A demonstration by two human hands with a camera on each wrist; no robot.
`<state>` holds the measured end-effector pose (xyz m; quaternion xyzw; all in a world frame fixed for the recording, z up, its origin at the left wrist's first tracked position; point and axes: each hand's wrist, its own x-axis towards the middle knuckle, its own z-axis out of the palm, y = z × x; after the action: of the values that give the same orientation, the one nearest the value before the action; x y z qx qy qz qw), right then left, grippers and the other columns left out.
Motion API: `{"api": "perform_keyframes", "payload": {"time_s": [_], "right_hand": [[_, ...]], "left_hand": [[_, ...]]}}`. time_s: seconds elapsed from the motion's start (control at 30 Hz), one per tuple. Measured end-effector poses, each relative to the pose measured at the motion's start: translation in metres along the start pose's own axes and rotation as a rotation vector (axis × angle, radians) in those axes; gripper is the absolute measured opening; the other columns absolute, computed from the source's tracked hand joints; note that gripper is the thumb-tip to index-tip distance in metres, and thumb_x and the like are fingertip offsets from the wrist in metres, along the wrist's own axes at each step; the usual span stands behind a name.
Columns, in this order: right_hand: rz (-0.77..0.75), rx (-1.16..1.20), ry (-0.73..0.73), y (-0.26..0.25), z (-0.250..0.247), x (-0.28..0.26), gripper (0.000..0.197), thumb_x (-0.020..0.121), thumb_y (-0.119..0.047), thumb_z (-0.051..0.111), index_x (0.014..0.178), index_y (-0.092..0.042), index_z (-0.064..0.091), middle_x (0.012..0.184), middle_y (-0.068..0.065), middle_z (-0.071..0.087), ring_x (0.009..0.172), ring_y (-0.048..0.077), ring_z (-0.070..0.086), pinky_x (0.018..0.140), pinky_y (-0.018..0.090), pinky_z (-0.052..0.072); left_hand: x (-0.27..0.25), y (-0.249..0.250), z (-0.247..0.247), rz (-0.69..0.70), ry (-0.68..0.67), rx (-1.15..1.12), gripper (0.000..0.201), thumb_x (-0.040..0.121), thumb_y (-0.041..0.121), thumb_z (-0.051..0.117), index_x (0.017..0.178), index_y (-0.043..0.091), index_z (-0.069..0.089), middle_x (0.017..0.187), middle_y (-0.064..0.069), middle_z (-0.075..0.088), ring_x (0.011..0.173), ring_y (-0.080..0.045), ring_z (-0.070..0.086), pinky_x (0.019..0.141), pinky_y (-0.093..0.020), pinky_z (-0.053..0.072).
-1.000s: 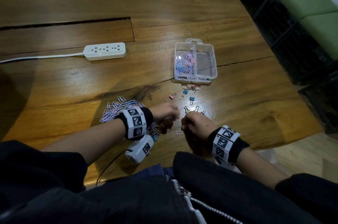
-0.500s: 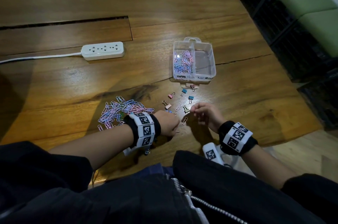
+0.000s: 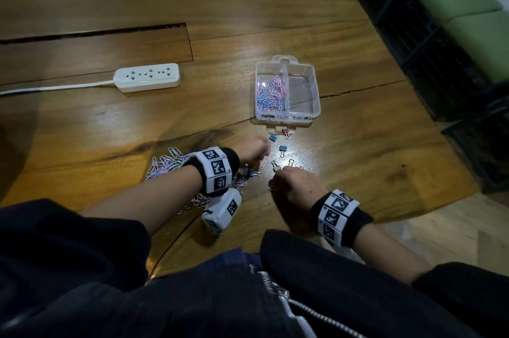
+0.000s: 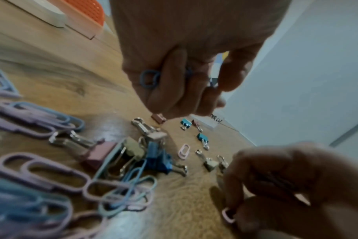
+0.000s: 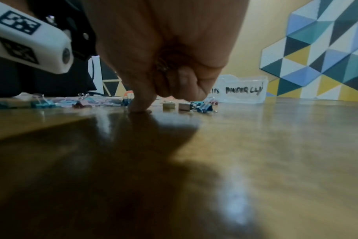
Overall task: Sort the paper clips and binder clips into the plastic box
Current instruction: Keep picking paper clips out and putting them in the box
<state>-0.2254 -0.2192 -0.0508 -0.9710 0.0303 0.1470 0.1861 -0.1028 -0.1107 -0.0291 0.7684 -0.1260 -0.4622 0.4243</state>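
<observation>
- The box [image 3: 286,117] sits on the table [image 3: 275,6] a bit ahead of both hands. It's clear plastic with two compartments. The left one has a heap of pastel paper clips in it. The right one, which has "binder clip" scrawled on its front wall in the right wrist view, looks empty.
- Loose binder clips [image 3: 283,148] are scattered between the box and the hands, with one pink one just at the box's front edge. A big pile of paper clips [image 3: 165,164] lies by the left wrist, and a few more binder clips are mixed in near it.
- Left hand [image 4: 186,64]: fingers curled shut around a small bunch of paper clips, and a blue loop pokes out by the little finger. It hangs just above the binder clips.
- Right hand [image 3: 296,188]: curled too, knuckles up, one fingertip pressed to the table. The left wrist view shows a pink paper clip [image 4: 228,215] pinched at its fingertips.
- So my read is we're mid-gather on the paper clips, with both hands loading up before a trip to the box.
- Next move, I'd guess, is to carry both handfuls over and drop them in the left compartment only, keeping them off the divider. The binder clips haven't been started.
- A power strip [image 3: 148,77] lies off to the left, well away from all this.
</observation>
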Motion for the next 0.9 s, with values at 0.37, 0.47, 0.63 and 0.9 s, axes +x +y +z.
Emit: {"api": "perform_keyframes", "payload": {"time_s": [0.37,0.47,0.63,0.9], "right_hand": [[0.267,0.720,0.132,0.024,-0.022,0.013,0.017,0.091,-0.009,0.044,0.076,-0.017,0.047,0.074,-0.004,0.049,0.065,0.007,0.048,0.062,0.019,0.042],[0.342,1.006,0.211,0.033,-0.044,0.017,0.023,0.092,-0.005,0.041,0.073,-0.018,0.044,0.069,0.001,0.052,0.041,-0.004,0.047,0.039,0.011,0.036],[0.402,1.209,0.259,0.034,-0.075,0.040,0.026,0.086,0.008,0.041,0.086,-0.014,0.054,0.064,0.005,0.050,0.038,0.001,0.042,0.035,0.012,0.032],[0.500,1.164,0.116,0.024,-0.122,0.110,0.006,0.087,-0.002,0.046,0.084,-0.005,0.050,0.059,0.001,0.041,0.032,0.004,0.036,0.031,0.013,0.029]], "left_hand": [[0.008,0.001,0.012,0.126,0.181,0.995,0.031,0.088,0.036,0.055,0.094,0.005,0.060,0.101,-0.011,0.058,0.089,-0.024,0.056,0.070,-0.029,0.042],[0.011,0.001,0.023,0.140,0.142,1.053,0.024,0.092,0.025,0.052,0.100,0.003,0.059,0.108,-0.011,0.058,0.099,-0.026,0.058,0.073,-0.029,0.042],[0.007,0.003,0.022,0.108,0.047,1.154,0.027,0.093,0.026,0.044,0.095,0.004,0.060,0.100,-0.011,0.061,0.095,-0.026,0.060,0.076,-0.032,0.049],[0.035,0.063,-0.033,-0.034,0.268,0.014,0.034,0.097,0.026,0.034,0.068,0.011,0.040,0.059,-0.001,0.033,0.043,-0.009,0.034,0.033,-0.015,0.030]]}}
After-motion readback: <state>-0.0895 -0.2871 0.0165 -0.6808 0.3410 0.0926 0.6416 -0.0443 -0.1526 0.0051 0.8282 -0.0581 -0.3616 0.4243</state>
